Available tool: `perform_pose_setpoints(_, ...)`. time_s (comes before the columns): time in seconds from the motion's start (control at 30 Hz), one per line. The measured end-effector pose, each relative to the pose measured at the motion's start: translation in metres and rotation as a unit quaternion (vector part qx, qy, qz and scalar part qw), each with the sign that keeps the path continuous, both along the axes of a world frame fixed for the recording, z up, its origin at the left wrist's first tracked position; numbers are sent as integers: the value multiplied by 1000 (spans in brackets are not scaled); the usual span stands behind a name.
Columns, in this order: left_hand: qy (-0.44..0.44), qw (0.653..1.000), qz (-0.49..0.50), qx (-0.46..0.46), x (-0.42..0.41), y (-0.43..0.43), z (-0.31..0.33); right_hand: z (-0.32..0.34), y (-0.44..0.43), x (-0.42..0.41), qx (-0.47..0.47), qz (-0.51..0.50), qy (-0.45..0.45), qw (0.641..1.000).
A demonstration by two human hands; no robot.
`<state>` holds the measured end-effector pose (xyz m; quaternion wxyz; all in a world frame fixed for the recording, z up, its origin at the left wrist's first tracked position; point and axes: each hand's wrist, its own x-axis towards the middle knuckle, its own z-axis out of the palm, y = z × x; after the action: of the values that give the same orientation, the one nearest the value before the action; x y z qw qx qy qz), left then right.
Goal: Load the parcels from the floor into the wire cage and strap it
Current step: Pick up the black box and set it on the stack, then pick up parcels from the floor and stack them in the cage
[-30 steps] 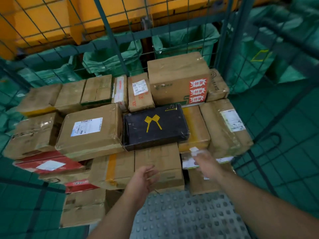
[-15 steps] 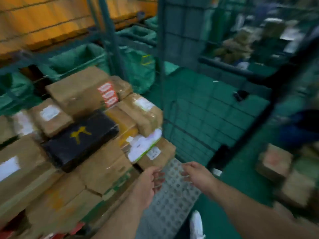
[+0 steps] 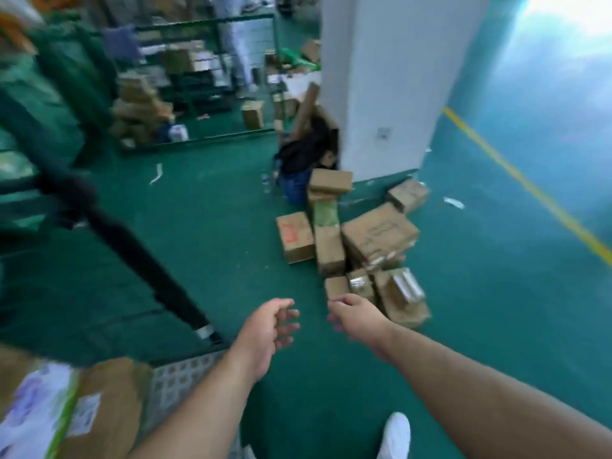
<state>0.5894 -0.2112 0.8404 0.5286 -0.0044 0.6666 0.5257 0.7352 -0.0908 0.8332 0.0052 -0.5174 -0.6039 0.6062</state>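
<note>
We hold left hand (image 3: 268, 329) and right hand (image 3: 357, 318) loosely spread, empty, over green floor (image 3: 198, 226), brown cardboard parcels (image 3: 377, 236) heaped just ahead

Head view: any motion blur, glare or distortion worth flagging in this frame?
Head view: heavy motion blur on the left smears the dark diagonal bar and green sacks; in the centre the floor parcels, left hand and right hand are soft but readable; top right, daylight glare washes out the floor; the white pillar tapers downward, wide-angle perspective.
</note>
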Motion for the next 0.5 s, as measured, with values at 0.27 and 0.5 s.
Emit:
perform_pose_setpoints(0.27,-13,990,-141,1,139,203,-14,-14,180,172,-12,-140,-14,990)
perform_pose_setpoints(0.5,-15,984,-179,-3,193,306,-5,-10,288,239,-8,-167,-26,986)
